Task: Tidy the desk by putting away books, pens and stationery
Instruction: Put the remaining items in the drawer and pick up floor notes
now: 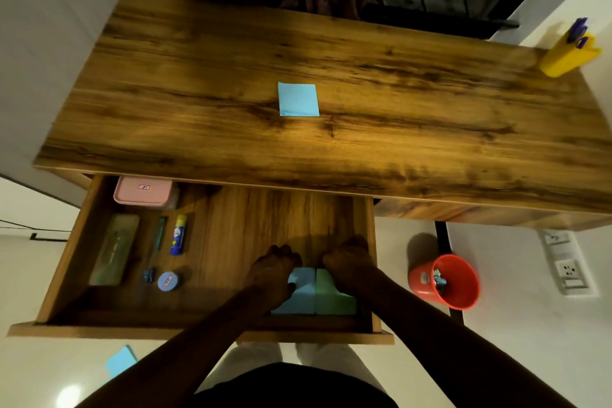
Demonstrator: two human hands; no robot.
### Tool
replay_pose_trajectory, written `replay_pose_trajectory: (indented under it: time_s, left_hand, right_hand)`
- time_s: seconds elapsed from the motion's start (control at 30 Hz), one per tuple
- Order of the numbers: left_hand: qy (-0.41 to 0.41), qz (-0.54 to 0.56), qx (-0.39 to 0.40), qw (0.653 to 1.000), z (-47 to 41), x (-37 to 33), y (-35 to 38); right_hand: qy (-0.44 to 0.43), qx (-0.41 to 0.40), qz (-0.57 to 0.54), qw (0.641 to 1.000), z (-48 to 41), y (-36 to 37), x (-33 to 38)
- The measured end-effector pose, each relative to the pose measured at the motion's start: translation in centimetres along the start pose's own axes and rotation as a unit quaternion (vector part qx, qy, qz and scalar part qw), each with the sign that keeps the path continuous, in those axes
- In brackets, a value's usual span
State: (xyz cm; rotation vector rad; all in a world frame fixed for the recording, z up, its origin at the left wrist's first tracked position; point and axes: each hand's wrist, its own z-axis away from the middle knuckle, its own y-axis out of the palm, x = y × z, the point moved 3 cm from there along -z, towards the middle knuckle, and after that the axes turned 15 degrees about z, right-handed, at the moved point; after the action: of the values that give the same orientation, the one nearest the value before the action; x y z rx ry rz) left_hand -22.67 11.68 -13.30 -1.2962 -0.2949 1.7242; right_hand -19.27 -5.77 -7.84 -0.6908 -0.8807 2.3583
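Note:
Both my hands are inside the open drawer [362, 329] at its front right. My left hand [276, 270] rests with curled fingers on a blue sticky-note pad [299, 295]. Beside it, my right hand [347, 263] is curled on a green sticky-note pad [332, 296]. The two pads lie side by side, touching. Another blue sticky-note pad [298, 99] lies alone in the middle of the wooden desk top [397, 103]. At the far right corner stands a yellow pen holder [568, 55] with purple pens.
The drawer's left half holds a pink box [144, 194], a green pencil case [114, 248], a glue stick [178, 235], a teal pen [160, 232], a small blue clip [149, 275] and a round blue tin [169, 281]. A red bin [445, 281] and blue paper [121, 361] are on the floor.

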Motion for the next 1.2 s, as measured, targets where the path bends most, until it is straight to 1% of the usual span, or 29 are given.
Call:
replay_pose_trajectory:
  time_s: [0.07, 0.13, 0.23, 0.27, 0.3, 0.37, 0.43, 0.5, 0.53, 0.57, 0.63, 0.67, 0.7, 0.73, 0.77, 0.83, 0.87, 0.9, 0.97, 1.03, 1.07, 1.13, 1.2]
  left_hand:
    - [-0.001, -0.001, -0.001, 1.000, 0.0, 0.0, 0.0]
    - [0.001, 0.013, -0.002, 1.000, 0.0, -0.1, -0.1]
    - [0.010, 0.060, -0.045, 0.997, -0.1, -0.7, -1.4]
    - [0.017, 0.078, -0.068, 0.995, -0.2, -1.1, -2.3]
    - [0.022, 0.098, -0.090, 0.991, -0.5, -1.6, -3.3]
    - [0.024, 0.153, -0.138, 0.978, -1.3, -2.7, -5.9]
    - [0.039, 0.197, -0.188, 0.961, -2.0, -3.8, -9.3]
    - [0.061, 0.237, -0.231, 0.942, -3.0, -4.6, -12.6]
    - [0.060, 0.259, -0.254, 0.930, -3.8, -4.8, -14.2]
    - [0.048, 0.281, -0.284, 0.915, -4.8, -4.8, -15.6]
    - [0.018, 0.326, -0.338, 0.882, -7.3, -4.7, -18.3]
    - [0.002, 0.341, -0.348, 0.873, -8.6, -4.9, -19.5]
    - [-0.017, 0.353, -0.344, 0.870, -9.9, -4.9, -20.6]
    - [-0.029, 0.374, -0.335, 0.864, -11.3, -4.9, -21.5]
    - [-0.045, 0.419, -0.311, 0.852, -12.6, -4.7, -22.1]
    - [-0.075, 0.550, -0.257, 0.791, -14.6, -4.4, -22.8]
    - [-0.094, 0.592, -0.242, 0.763, -15.4, -4.2, -22.8]
    - [-0.114, 0.609, -0.233, 0.749, -16.0, -4.3, -23.0]
    - [-0.129, 0.616, -0.216, 0.747, -17.0, -4.8, -23.3]
    - [-0.133, 0.622, -0.215, 0.741, -17.6, -5.5, -23.8]
    - [-0.138, 0.629, -0.225, 0.731, -18.0, -5.5, -24.0]
    - [-0.153, 0.648, -0.245, 0.705, -18.1, -5.3, -23.8]
    - [-0.166, 0.654, -0.257, 0.691, -18.2, -4.6, -23.1]
  right_hand:
    - [-0.009, -0.006, -0.004, 1.000, -0.1, 0.1, 0.1]
    - [-0.018, -0.012, -0.035, 0.999, 0.3, -0.2, 0.2]
    - [0.010, -0.126, -0.096, 0.987, 0.3, -0.6, -0.5]
    - [0.016, -0.133, -0.133, 0.982, 0.2, -0.9, -0.9]
    - [0.026, -0.122, -0.173, 0.977, 0.1, -1.4, -1.3]
    - [0.057, -0.111, -0.277, 0.953, -0.2, -2.7, -2.9]
    - [0.098, -0.157, -0.387, 0.903, -0.2, -5.0, -4.8]
    - [0.143, -0.226, -0.463, 0.845, -0.7, -7.1, -7.1]
    - [0.165, -0.242, -0.507, 0.811, -1.3, -7.6, -8.1]
    - [0.186, -0.255, -0.560, 0.766, -2.0, -8.3, -9.3]
    - [0.228, -0.280, -0.658, 0.661, -4.2, -9.2, -11.4]
    - [0.241, -0.285, -0.697, 0.612, -5.1, -10.0, -12.3]
    - [0.243, -0.291, -0.728, 0.571, -6.3, -10.8, -13.2]
    - [0.246, -0.291, -0.745, 0.547, -7.7, -11.4, -14.1]
    - [0.242, -0.292, -0.758, 0.530, -8.8, -12.0, -14.8]
    - [0.243, -0.274, -0.764, 0.532, -11.5, -12.4, -16.0]
    - [0.247, -0.254, -0.757, 0.549, -12.7, -12.3, -16.3]
    - [0.249, -0.233, -0.750, 0.567, -13.7, -12.3, -16.6]
    - [0.251, -0.213, -0.734, 0.594, -14.8, -13.0, -17.0]
    - [0.250, -0.215, -0.721, 0.609, -15.1, -14.4, -17.5]
    - [0.253, -0.211, -0.721, 0.610, -15.6, -14.7, -17.8]
    - [0.262, -0.199, -0.730, 0.599, -16.2, -14.7, -17.9]
    - [0.268, -0.193, -0.736, 0.591, -16.6, -14.0, -17.8]
